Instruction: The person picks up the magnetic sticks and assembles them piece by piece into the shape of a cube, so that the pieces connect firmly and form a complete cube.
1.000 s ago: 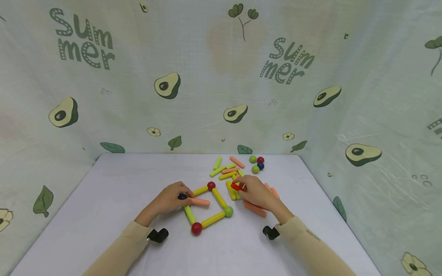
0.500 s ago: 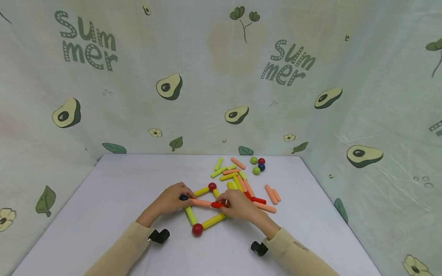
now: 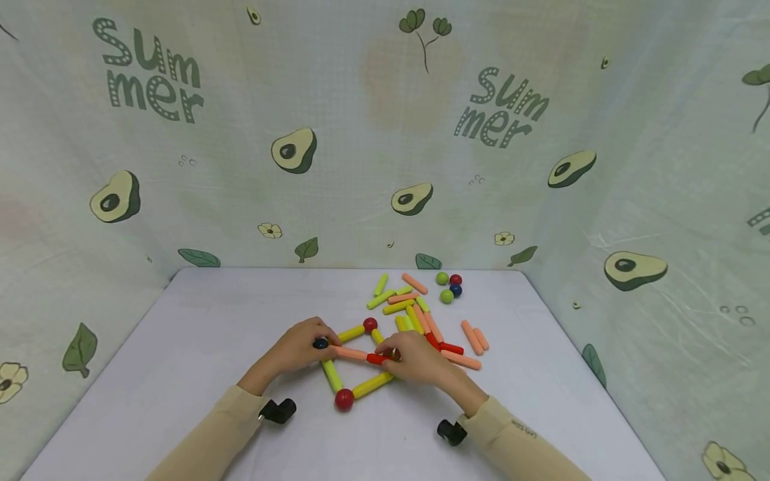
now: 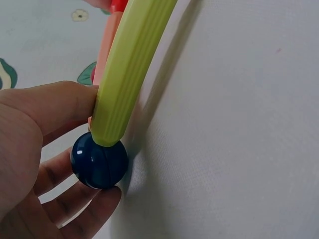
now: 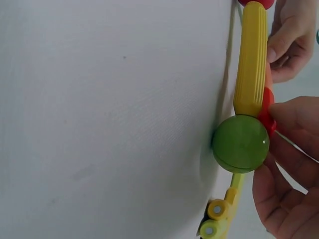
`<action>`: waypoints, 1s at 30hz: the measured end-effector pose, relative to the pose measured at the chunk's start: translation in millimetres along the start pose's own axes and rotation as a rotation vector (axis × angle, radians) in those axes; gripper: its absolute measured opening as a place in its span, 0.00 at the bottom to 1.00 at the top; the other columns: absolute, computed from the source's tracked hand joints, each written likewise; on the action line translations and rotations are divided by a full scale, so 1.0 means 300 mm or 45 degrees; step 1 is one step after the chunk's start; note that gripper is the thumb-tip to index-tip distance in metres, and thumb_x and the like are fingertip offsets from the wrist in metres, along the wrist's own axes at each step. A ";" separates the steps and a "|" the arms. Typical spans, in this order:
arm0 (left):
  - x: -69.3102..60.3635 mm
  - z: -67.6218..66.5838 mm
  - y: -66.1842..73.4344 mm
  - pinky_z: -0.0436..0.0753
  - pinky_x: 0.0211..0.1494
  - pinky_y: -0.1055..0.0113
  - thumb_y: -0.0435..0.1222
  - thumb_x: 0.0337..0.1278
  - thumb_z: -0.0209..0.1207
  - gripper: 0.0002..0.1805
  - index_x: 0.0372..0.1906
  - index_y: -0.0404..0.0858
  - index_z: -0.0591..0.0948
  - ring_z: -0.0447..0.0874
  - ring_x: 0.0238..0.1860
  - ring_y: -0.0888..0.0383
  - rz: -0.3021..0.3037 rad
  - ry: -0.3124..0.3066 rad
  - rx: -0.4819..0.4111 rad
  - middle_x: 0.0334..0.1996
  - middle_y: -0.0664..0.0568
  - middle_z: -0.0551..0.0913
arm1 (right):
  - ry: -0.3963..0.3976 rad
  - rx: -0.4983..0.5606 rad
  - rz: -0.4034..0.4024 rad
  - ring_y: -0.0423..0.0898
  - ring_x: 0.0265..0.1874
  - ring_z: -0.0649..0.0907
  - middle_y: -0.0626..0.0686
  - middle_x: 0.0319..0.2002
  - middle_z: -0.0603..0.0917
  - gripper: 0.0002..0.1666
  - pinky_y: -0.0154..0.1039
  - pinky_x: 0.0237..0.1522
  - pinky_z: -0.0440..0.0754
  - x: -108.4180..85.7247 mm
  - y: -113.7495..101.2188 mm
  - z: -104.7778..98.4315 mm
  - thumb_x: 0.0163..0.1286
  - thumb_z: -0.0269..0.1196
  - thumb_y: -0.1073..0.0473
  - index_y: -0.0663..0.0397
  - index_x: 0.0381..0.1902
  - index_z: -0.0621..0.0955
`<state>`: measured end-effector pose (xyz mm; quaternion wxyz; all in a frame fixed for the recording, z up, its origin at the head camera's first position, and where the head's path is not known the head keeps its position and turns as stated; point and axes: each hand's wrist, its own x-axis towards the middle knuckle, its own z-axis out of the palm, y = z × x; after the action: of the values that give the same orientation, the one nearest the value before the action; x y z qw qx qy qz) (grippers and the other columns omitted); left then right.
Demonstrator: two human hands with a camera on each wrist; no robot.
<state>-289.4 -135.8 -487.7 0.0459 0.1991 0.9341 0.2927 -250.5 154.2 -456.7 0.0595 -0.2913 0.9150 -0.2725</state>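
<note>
In the head view, my left hand (image 3: 303, 344) is at the left corner of a four-sided frame of rods and balls. Its fingers curl round the dark blue ball (image 4: 99, 160) there, beside the end of a yellow-green rod (image 4: 132, 74). From that corner an orange rod (image 3: 350, 353) reaches inward across the frame. My right hand (image 3: 415, 359) pinches a short red rod (image 3: 375, 359), whose left end meets the orange rod. The green ball (image 5: 241, 144) at the right corner is beside the right fingers, joined to a yellow rod (image 5: 251, 59).
Red balls (image 3: 344, 400) mark the frame's near and far corners. Loose yellow, green, orange and red rods (image 3: 398, 307) lie beyond and right of the right hand. Several loose balls (image 3: 447, 296) sit at the back right. A patterned cloth (image 3: 349, 133) hangs behind the table.
My right hand has come left from the loose rods with the red rod, bringing its end against the orange rod. The left hand has stayed on the blue ball.
</note>
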 end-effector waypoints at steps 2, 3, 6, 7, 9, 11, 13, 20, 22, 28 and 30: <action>0.000 0.000 0.002 0.81 0.55 0.54 0.45 0.60 0.76 0.06 0.41 0.57 0.91 0.77 0.44 0.59 -0.003 0.003 0.001 0.43 0.60 0.81 | -0.004 0.001 -0.005 0.39 0.31 0.77 0.41 0.35 0.85 0.12 0.31 0.33 0.78 -0.001 0.001 -0.003 0.73 0.70 0.62 0.51 0.52 0.90; 0.000 -0.001 0.003 0.81 0.55 0.54 0.45 0.60 0.76 0.06 0.41 0.57 0.91 0.77 0.44 0.59 -0.003 0.005 0.001 0.43 0.60 0.81 | -0.005 0.001 -0.010 0.39 0.31 0.77 0.41 0.35 0.85 0.12 0.31 0.33 0.78 -0.001 0.002 -0.004 0.73 0.70 0.63 0.52 0.52 0.90; 0.001 -0.003 0.004 0.81 0.54 0.55 0.44 0.60 0.76 0.06 0.40 0.57 0.91 0.77 0.44 0.59 0.003 0.008 0.000 0.42 0.60 0.81 | -0.007 -0.015 -0.015 0.39 0.32 0.77 0.40 0.35 0.85 0.11 0.31 0.35 0.78 0.002 0.007 -0.003 0.73 0.70 0.62 0.51 0.52 0.91; 0.001 -0.003 0.004 0.81 0.54 0.55 0.44 0.60 0.76 0.06 0.40 0.57 0.91 0.77 0.44 0.59 0.007 0.007 -0.001 0.42 0.61 0.81 | -0.008 -0.020 -0.013 0.39 0.32 0.77 0.39 0.35 0.85 0.11 0.31 0.35 0.78 0.003 0.008 -0.002 0.73 0.71 0.62 0.51 0.51 0.91; 0.001 -0.004 0.004 0.80 0.53 0.56 0.44 0.61 0.76 0.05 0.40 0.57 0.91 0.77 0.43 0.60 0.018 0.004 -0.006 0.42 0.61 0.81 | -0.010 -0.029 -0.010 0.39 0.33 0.77 0.39 0.36 0.85 0.10 0.31 0.36 0.78 0.006 0.011 0.001 0.72 0.71 0.62 0.49 0.50 0.91; 0.002 -0.003 0.003 0.80 0.53 0.57 0.44 0.61 0.75 0.05 0.40 0.57 0.91 0.77 0.43 0.60 0.026 0.001 -0.010 0.42 0.61 0.81 | -0.009 -0.036 -0.006 0.39 0.33 0.77 0.39 0.36 0.86 0.10 0.32 0.37 0.78 0.008 0.013 0.004 0.72 0.72 0.62 0.48 0.49 0.91; 0.003 -0.003 0.002 0.80 0.52 0.58 0.43 0.62 0.75 0.04 0.40 0.57 0.91 0.77 0.43 0.60 0.035 -0.001 -0.014 0.43 0.61 0.81 | -0.010 -0.039 -0.005 0.40 0.34 0.77 0.40 0.37 0.86 0.09 0.32 0.38 0.78 0.009 0.013 0.006 0.72 0.72 0.62 0.48 0.48 0.91; 0.002 0.000 -0.006 0.81 0.54 0.54 0.45 0.63 0.74 0.04 0.41 0.55 0.91 0.79 0.45 0.59 0.083 0.004 -0.014 0.44 0.59 0.82 | -0.019 -0.029 0.002 0.41 0.35 0.78 0.41 0.39 0.87 0.09 0.32 0.39 0.79 0.003 0.011 0.006 0.72 0.71 0.63 0.48 0.48 0.91; 0.002 0.001 -0.009 0.82 0.56 0.52 0.44 0.65 0.73 0.04 0.43 0.55 0.91 0.80 0.47 0.59 0.107 0.015 -0.017 0.44 0.59 0.83 | -0.012 -0.022 0.006 0.41 0.35 0.79 0.41 0.39 0.88 0.09 0.32 0.40 0.80 0.001 0.013 0.008 0.72 0.72 0.62 0.48 0.48 0.91; -0.001 0.005 -0.012 0.81 0.62 0.49 0.41 0.69 0.70 0.07 0.48 0.53 0.90 0.82 0.53 0.55 0.138 0.044 -0.026 0.49 0.57 0.85 | 0.031 -0.002 0.038 0.40 0.35 0.80 0.41 0.40 0.89 0.09 0.30 0.40 0.81 0.000 0.021 0.022 0.72 0.72 0.61 0.47 0.48 0.92; -0.012 0.003 -0.007 0.80 0.64 0.47 0.42 0.69 0.70 0.08 0.49 0.53 0.90 0.81 0.56 0.52 0.134 0.055 -0.009 0.52 0.55 0.84 | 0.047 0.000 0.044 0.41 0.34 0.81 0.40 0.38 0.89 0.08 0.30 0.39 0.81 -0.003 0.017 0.025 0.72 0.72 0.61 0.47 0.47 0.92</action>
<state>-286.7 -138.3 -489.8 0.0111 0.2416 0.9220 0.3024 -250.4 154.6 -465.9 0.0473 -0.2705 0.9209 -0.2766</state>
